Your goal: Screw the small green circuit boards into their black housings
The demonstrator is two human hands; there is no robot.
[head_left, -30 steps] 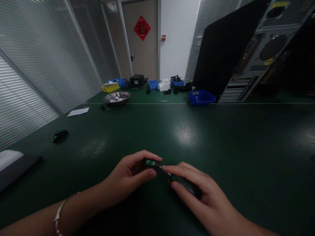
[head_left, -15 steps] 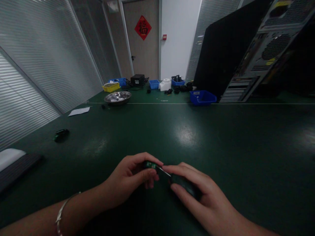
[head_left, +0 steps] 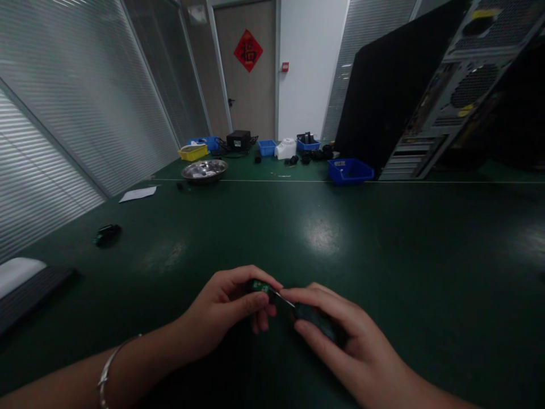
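Fingers of the left hand (head_left: 221,312) pinch the green board (head_left: 259,286); the right hand (head_left: 340,341) grips the screwdriver (head_left: 314,316) against it; best held square

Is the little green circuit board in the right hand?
No, the left hand pinches the green circuit board, while the right hand grips a dark-handled tool whose thin tip points at it.

The table (head_left: 383,238) is dark green; the small circuit board (head_left: 259,286) is a brighter green (with paler specks), and the screwdriver (head_left: 317,319) has a black handle. From the board, a silver bowl (head_left: 204,169) and yellow bin (head_left: 192,152) lie at eleven o'clock, a blue bin (head_left: 349,169) at one o'clock, a red diamond sign (head_left: 247,50) at twelve.
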